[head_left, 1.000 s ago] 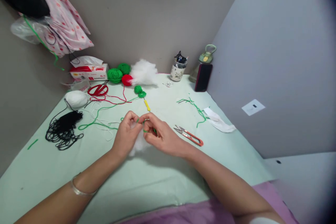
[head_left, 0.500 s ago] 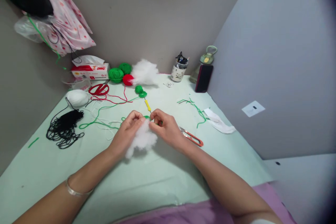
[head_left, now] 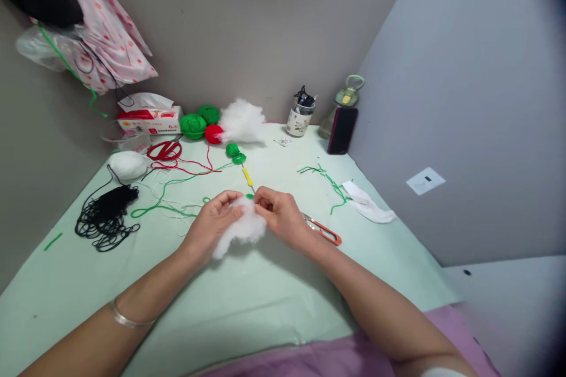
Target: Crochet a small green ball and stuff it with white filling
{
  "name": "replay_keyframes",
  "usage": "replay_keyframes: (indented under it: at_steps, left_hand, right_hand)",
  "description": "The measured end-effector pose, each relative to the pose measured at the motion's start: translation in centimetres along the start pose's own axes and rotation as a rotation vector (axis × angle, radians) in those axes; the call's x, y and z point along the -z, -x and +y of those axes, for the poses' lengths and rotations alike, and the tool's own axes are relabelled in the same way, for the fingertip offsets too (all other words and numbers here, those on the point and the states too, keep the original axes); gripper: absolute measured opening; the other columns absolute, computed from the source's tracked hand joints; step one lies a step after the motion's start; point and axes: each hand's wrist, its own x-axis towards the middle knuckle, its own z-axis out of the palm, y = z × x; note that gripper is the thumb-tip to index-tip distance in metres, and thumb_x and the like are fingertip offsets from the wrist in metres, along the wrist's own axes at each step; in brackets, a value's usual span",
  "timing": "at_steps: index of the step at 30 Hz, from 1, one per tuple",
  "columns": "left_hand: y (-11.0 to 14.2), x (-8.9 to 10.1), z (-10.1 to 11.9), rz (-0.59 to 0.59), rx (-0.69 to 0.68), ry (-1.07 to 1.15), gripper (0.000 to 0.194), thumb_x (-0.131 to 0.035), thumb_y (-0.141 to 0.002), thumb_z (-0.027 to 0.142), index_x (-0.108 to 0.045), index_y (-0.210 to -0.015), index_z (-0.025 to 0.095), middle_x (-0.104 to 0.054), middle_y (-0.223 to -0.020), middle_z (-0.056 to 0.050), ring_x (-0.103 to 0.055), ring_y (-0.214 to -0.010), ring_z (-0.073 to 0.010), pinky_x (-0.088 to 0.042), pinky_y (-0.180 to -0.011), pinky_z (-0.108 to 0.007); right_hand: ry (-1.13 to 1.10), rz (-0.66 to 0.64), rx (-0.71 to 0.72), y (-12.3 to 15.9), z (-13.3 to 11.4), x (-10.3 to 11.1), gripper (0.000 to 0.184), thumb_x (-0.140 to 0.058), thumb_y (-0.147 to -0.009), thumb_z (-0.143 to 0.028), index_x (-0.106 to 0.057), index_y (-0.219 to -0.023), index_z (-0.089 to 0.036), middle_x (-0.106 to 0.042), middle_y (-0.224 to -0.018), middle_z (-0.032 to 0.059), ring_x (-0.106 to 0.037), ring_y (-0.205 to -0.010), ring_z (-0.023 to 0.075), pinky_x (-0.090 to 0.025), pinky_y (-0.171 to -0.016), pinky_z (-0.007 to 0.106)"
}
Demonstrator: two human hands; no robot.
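A loose tuft of white fibre stuffing (head_left: 244,227) hangs between my two hands above the table. My left hand (head_left: 216,218) is closed on its left side, thumb pressed against the fluff. At the upper right edge of the tuft, my right hand (head_left: 279,212) pinches the stuffing with bent fingers. A small green piece (head_left: 250,196), mostly hidden, shows between my fingertips at the top of the fluff. Just beyond lies a yellow-handled crochet hook (head_left: 247,176), near a small green yarn ball (head_left: 232,150).
Orange-handled snips (head_left: 325,232) lie beside my right wrist. Green yarn scraps (head_left: 329,179) and white cloth (head_left: 369,203) are at right. Black yarn (head_left: 108,212), a white ball (head_left: 127,165) and red scissors (head_left: 164,151) sit at left. A phone (head_left: 342,131) leans on a bottle (head_left: 349,94).
My left thumb has shifted on the stuffing, and the tuft has lifted slightly and spread toward my right hand. The camera view has shifted a little.
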Motion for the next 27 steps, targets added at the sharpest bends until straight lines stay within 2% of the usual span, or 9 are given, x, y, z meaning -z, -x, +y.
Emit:
replay_keyframes:
  at_steps: [4, 6, 10, 13, 17, 22, 25, 27]
  left_hand:
    - [0.1, 0.0, 0.2, 0.016, 0.005, -0.021, 0.041, -0.083, -0.068, 0.044, -0.063, -0.092, 0.018, -0.067, -0.077, 0.0, -0.06, -0.061, -0.0153, -0.047, -0.057, -0.025]
    - [0.1, -0.2, 0.1, 0.046, -0.022, -0.039, 0.035, -0.08, -0.07, 0.041, -0.06, -0.089, 0.019, -0.068, -0.083, 0.0, -0.06, -0.062, -0.0151, -0.047, -0.059, -0.026]
    - [0.2, -0.7, -0.3, 0.133, -0.104, -0.093, 0.024, -0.071, -0.07, 0.025, -0.049, -0.08, 0.022, -0.069, -0.104, -0.002, -0.061, -0.079, -0.0166, -0.048, -0.069, -0.027]
    - [0.2, -0.9, -0.4, 0.175, -0.14, -0.12, 0.024, -0.065, -0.069, 0.019, -0.043, -0.078, 0.023, -0.068, -0.097, 0.0, -0.059, -0.081, -0.0161, -0.046, -0.071, -0.026]
    - [0.3, -1.0, -0.5, 0.121, -0.121, -0.085, 0.026, -0.068, -0.074, 0.027, -0.044, -0.082, 0.024, -0.069, -0.098, 0.0, -0.058, -0.072, -0.0143, -0.046, -0.064, -0.025]
    - [0.6, -0.8, 0.4, 0.029, -0.069, -0.023, 0.026, -0.071, -0.082, 0.041, -0.055, -0.087, 0.021, -0.071, -0.111, -0.004, -0.062, -0.076, -0.0146, -0.049, -0.065, -0.025]
    - [0.6, -0.7, 1.0, 0.02, -0.019, 0.006, 0.033, -0.067, -0.086, 0.051, -0.06, -0.084, 0.019, -0.073, -0.098, -0.005, -0.06, -0.068, -0.014, -0.047, -0.061, -0.025]
    - [0.5, -0.7, 1.1, 0.008, 0.019, 0.018, 0.036, -0.075, -0.078, 0.051, -0.059, -0.081, 0.019, -0.072, -0.09, -0.004, -0.057, -0.06, -0.0124, -0.045, -0.054, -0.024]
  right_hand:
    - [0.035, -0.072, 0.069, 0.4, -0.7, 0.3, 0.008, -0.047, -0.087, -0.02, -0.054, -0.084, -0.022, -0.047, -0.065, -0.0069, -0.042, -0.06, 0.0114, -0.031, -0.062, 0.025]
    - [0.033, -0.085, 0.078, 0.5, -1.0, 0.3, 0.008, -0.047, -0.089, -0.021, -0.055, -0.089, -0.022, -0.048, -0.067, -0.0068, -0.043, -0.06, 0.0119, -0.032, -0.062, 0.025]
    - [0.043, -0.095, 0.064, 0.8, -1.3, -0.4, 0.007, -0.049, -0.087, -0.02, -0.054, -0.09, -0.023, -0.047, -0.065, -0.0075, -0.043, -0.059, 0.0123, -0.032, -0.061, 0.025]
    - [0.057, -0.119, 0.065, 0.9, -1.1, -1.1, 0.006, -0.051, -0.085, -0.021, -0.052, -0.09, -0.024, -0.045, -0.062, -0.0088, -0.039, -0.056, 0.0116, -0.03, -0.061, 0.025]
    - [0.036, -0.055, 0.031, 0.5, -0.5, -1.2, 0.004, -0.055, -0.084, -0.025, -0.051, -0.083, -0.024, -0.046, -0.064, -0.0079, -0.04, -0.059, 0.0114, -0.03, -0.06, 0.024]
    - [0.031, 0.067, -0.031, -0.2, 0.1, -0.5, 0.004, -0.056, -0.079, -0.023, -0.053, -0.077, -0.023, -0.039, -0.057, -0.0091, -0.036, -0.056, 0.0113, -0.028, -0.058, 0.025]
    - [0.043, 0.115, -0.043, -0.4, 0.3, -0.2, 0.004, -0.057, -0.078, -0.024, -0.055, -0.075, -0.023, -0.035, -0.055, -0.0093, -0.034, -0.055, 0.0111, -0.026, -0.058, 0.025]
    - [0.065, 0.117, -0.041, -0.4, 0.4, -0.1, 0.005, -0.058, -0.079, -0.024, -0.056, -0.074, -0.022, -0.035, -0.056, -0.009, -0.033, -0.055, 0.0108, -0.026, -0.059, 0.025]
